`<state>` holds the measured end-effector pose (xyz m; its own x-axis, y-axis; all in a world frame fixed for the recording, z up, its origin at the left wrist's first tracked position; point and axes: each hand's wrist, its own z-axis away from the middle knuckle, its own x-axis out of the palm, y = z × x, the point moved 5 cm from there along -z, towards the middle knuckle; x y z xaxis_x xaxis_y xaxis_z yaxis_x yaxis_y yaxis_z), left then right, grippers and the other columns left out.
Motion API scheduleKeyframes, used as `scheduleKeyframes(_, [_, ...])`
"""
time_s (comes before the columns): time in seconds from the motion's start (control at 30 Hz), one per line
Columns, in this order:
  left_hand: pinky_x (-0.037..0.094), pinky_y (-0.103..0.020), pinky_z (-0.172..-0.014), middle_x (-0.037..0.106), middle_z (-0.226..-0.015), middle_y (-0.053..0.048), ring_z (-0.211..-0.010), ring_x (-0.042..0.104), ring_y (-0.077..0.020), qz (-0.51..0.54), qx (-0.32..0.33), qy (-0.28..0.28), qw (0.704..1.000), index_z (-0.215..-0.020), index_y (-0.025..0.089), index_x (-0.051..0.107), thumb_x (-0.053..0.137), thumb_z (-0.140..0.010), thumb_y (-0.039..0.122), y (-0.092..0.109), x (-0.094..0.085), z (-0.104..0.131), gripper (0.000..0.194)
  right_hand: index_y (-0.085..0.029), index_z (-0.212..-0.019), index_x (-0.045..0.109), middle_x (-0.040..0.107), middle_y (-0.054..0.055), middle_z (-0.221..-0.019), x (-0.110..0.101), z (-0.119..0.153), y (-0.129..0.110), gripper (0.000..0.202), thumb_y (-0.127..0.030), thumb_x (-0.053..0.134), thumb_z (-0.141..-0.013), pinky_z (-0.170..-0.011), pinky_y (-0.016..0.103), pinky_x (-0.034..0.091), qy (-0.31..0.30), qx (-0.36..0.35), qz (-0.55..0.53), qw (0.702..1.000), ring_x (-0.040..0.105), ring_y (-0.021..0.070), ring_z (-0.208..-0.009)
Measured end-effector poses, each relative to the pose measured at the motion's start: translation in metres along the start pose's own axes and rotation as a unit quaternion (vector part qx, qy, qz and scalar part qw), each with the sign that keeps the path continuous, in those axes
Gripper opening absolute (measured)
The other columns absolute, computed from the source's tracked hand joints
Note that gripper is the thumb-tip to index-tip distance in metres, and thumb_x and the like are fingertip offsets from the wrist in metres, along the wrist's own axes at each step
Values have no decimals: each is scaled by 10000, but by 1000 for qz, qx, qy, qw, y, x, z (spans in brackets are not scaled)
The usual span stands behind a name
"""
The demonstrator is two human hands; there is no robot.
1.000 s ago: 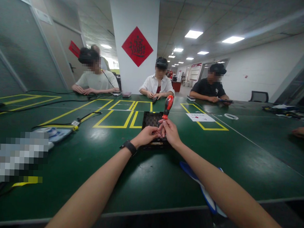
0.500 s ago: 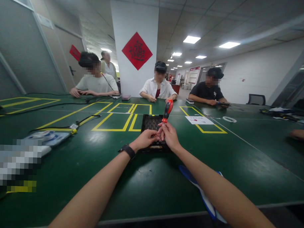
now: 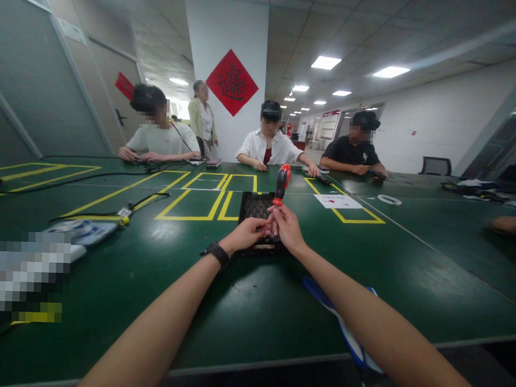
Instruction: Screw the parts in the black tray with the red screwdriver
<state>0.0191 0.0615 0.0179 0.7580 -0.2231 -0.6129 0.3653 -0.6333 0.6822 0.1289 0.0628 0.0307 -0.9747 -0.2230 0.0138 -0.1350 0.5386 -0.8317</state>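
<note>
Compared with half a second ago, the screwdriver (image 3: 282, 183) at the centre of the frame keeps its upright stance, red-and-black handle on top, shaft running down over the black case (image 3: 252, 204). The right hand (image 3: 287, 225) stays closed on the shaft just below the handle, a firm-looking grip; the left hand (image 3: 251, 233) stays with its fingertips against the right hand's fingers, and whether its own grip pinches anything I cannot tell. The change lies beyond them: the co-worker in the white shirt (image 3: 280, 143), upper centre, has stretched one arm towards the right, that hand (image 3: 313, 170) now beside a dark object (image 3: 325, 180). The standing person (image 3: 204, 115), partly hidden behind a seated one before, has come into fuller view beside the white column (image 3: 230, 23). Around the work, yellow tape (image 3: 185, 218) outlines boxes on the green counter (image 3: 245, 311); right of centre lie a white sheet (image 3: 338, 202) and a white ring (image 3: 389, 200). At left, a clear packet (image 3: 85, 232) sits beside a black cable (image 3: 150, 200), next to a pixelated patch. Both hands cover the near part of the case and hide the screwdriver's tip, while the right forearm (image 3: 372, 305) crosses over a blue-and-white item (image 3: 354, 343) at lower right.
</note>
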Motion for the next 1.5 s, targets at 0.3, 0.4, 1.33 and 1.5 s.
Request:
scheduleKeyframes(0.3, [407, -226, -634, 614, -703, -15, -649, 531, -121, -8, -14, 26, 1000, -769, 120, 619, 568, -738, 335, -6, -1, 1, 224, -166, -889, 527, 546, -30, -626, -2, 0, 0, 316, -461, 433, -824, -387, 175, 363, 21, -4, 16, 1000, 435, 37, -378])
scheduleKeyframes(0.4, [412, -235, -684, 640, -755, -34, -709, 558, -134, 7, 5, 9, 1000, -801, 117, 631, 517, -777, 300, -3, -1, 1, 217, -159, -901, 543, 549, -21, -634, -3, 0, 1, 333, -461, 421, -830, -392, 186, 375, 21, 0, 14, 1000, 434, 41, -375])
scheduleKeyframes(1.33, [399, -221, -648, 622, -706, -16, -659, 531, -120, -21, -4, 34, 999, -743, 119, 620, 547, -758, 330, -4, -3, 1, 224, -154, -884, 534, 556, -19, -665, -3, -2, 0, 303, -440, 457, -820, -398, 174, 356, 7, -9, 5, 1000, 443, 33, -389])
scheduleKeyframes(1.5, [399, -231, -709, 639, -772, -28, -723, 548, -129, -13, 16, 19, 1000, -796, 123, 637, 507, -790, 299, -2, -2, 0, 219, -156, -896, 532, 559, -14, -693, -3, -2, 2, 300, -436, 454, -821, -396, 182, 380, 7, -8, -4, 1000, 447, 36, -389])
